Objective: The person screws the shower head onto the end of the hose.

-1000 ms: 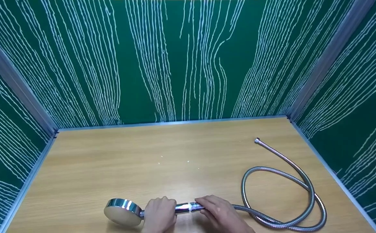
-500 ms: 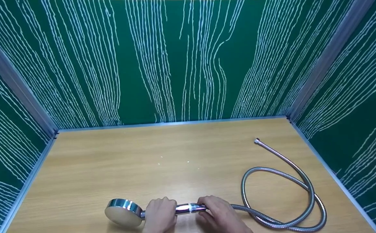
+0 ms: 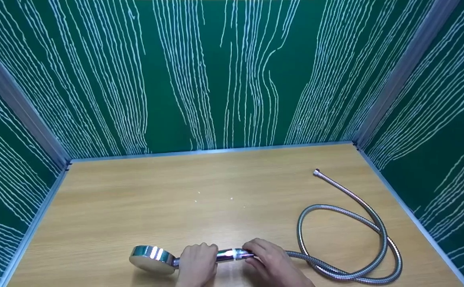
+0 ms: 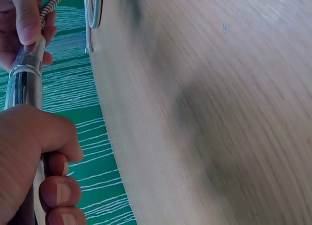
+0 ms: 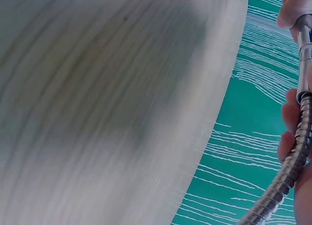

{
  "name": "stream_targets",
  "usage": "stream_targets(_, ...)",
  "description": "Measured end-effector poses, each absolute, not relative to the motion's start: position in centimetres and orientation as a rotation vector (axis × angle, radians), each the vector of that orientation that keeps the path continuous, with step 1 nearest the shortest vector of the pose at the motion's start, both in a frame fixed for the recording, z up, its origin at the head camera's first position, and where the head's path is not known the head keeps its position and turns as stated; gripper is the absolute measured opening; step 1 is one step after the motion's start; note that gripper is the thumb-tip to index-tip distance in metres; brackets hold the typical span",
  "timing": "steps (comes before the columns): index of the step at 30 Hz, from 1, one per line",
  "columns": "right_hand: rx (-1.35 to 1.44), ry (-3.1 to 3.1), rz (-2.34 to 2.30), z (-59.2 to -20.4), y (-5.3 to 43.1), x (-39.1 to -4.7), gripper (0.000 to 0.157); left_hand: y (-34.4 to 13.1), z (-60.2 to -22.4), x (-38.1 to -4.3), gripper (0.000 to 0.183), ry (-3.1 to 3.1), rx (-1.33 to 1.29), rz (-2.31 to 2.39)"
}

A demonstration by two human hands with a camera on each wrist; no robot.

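A chrome shower head [image 3: 152,260] lies at the front left in the head view, its round face tipped mostly downward. My left hand [image 3: 198,263] grips its handle [image 3: 226,256], fingers curled around as the left wrist view shows. To the right, my right hand [image 3: 273,263] holds the conical chrome hose end [image 4: 34,50] between thumb and fingers, where it meets the handle. A pale ring [image 3: 235,254] shows at that joint. From under the right hand runs the ribbed metal hose [image 5: 280,186]. Part of the hose end is hidden by my fingers.
The hose loops over the right side of the wooden table [image 3: 136,199], its free end [image 3: 316,172] pointing to the back. Small white specks [image 3: 232,198] dot the middle. Green panels [image 3: 168,131] with white wavy lines enclose the back and sides.
The shower head has rolled slightly, so its face shows less now. My right fingers have shifted around the hose end. My left hand stays on the handle.
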State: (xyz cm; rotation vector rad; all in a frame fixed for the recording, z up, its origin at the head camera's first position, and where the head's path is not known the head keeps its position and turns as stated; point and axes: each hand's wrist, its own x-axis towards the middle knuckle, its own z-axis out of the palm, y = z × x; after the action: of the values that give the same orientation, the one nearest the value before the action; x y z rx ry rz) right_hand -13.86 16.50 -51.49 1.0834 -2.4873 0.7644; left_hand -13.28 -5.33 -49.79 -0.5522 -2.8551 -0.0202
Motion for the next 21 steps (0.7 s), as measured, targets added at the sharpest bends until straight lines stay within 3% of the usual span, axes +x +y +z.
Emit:
stream_targets(4, 1.089, -2.471, 0.699, -51.37, 16.48, -13.89, 0.019, -5.34, -49.92, -13.24, 0.026, -2.812, -0.558, -0.018)
stream_targets(12, 1.130, -2.392, 0.657, -51.63, 16.33, -14.04, 0.025, -5.42, -50.23, -13.13, 0.020, -2.810, -0.587, 0.037)
stream_targets(21, 1.100, -2.364, 0.681, -51.66, 16.25, -14.06, 0.021, -5.41, -50.09, -13.15, 0.014, -2.809, -0.577, -0.010)
